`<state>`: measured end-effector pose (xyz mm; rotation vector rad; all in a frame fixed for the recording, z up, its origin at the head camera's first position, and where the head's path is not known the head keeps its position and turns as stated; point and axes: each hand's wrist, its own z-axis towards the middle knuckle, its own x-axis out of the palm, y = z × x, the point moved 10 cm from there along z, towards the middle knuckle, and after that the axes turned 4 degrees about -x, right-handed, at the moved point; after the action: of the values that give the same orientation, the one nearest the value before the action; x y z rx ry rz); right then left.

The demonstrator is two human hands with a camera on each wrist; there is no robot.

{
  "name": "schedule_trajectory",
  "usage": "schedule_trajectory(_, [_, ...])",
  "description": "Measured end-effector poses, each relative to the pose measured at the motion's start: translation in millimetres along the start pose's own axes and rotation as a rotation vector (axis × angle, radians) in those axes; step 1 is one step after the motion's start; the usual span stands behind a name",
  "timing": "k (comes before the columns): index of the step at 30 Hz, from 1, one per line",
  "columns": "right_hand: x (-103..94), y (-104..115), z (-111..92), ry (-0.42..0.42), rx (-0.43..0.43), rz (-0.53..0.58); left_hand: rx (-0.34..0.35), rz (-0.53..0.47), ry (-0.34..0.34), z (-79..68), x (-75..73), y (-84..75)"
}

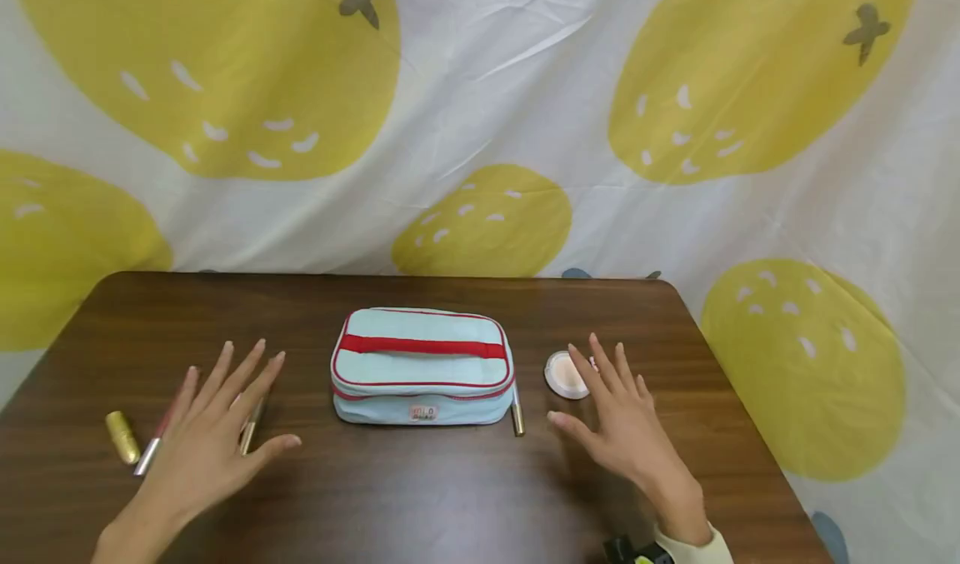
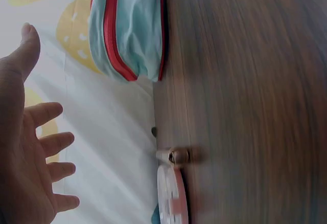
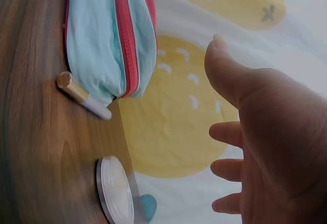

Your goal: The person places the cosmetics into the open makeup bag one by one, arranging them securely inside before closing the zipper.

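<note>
The left hand [image 1: 202, 443] is wide open, with its fingers spread apart and the thumb poking out to the side. The right hand [image 1: 626, 426] is the same, its fingers long, loose and free. Both hands are up over the desk [image 1: 450, 506], well apart from each other. A light blue bag [image 1: 423, 372] with a red strap [image 1: 423, 346] sits on the desk between them, its lid down. Just beside the bag's right end lies a thin tube [image 1: 518, 414] with a gold end. Near the right fingers is a flat round case [image 1: 564, 375]. By the left hand are a fat gold tube [image 1: 122, 437], a pink and silver tube [image 1: 157, 441], and another thin tube [image 1: 250, 436], partly hidden by the hand. The desk is dark brown with wood lines. Behind it hangs a white cloth [image 1: 487, 64] with big yellow fruit shapes. A pale sleeve [image 1: 701, 549] shows at the right wrist.
</note>
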<state>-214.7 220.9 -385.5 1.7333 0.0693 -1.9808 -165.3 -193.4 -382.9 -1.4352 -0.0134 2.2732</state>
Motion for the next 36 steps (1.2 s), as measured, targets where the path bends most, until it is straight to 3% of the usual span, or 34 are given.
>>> schedule_trajectory(10, [4.4,11.1,8.2,-0.033,-0.028,0.083,-0.018,-0.207,-0.013,31.4,25.9,-29.4])
schedule_trajectory(18, [11.4,26.0,25.5,-0.049,-0.088,0.17,0.032,-0.301,-0.065,66.7,53.1,-69.6])
schedule_trajectory(21, [13.7,30.9,31.8,-0.054,-0.106,0.211,0.016,-0.299,-0.061,75.4,65.2,-77.5])
schedule_trajectory(26, [14.9,34.8,39.6,-0.084,-0.097,0.274,-0.038,-0.27,-0.057,82.1,77.7,-79.8])
schedule_trajectory(32, [13.7,30.2,45.9,-0.205,-0.077,0.383,-0.072,-0.281,-0.079,91.8,82.7,-76.4])
schedule_trajectory(36, [15.0,27.1,47.9,-0.241,-0.069,0.474,-0.08,-0.325,-0.105,89.9,79.7,-67.5])
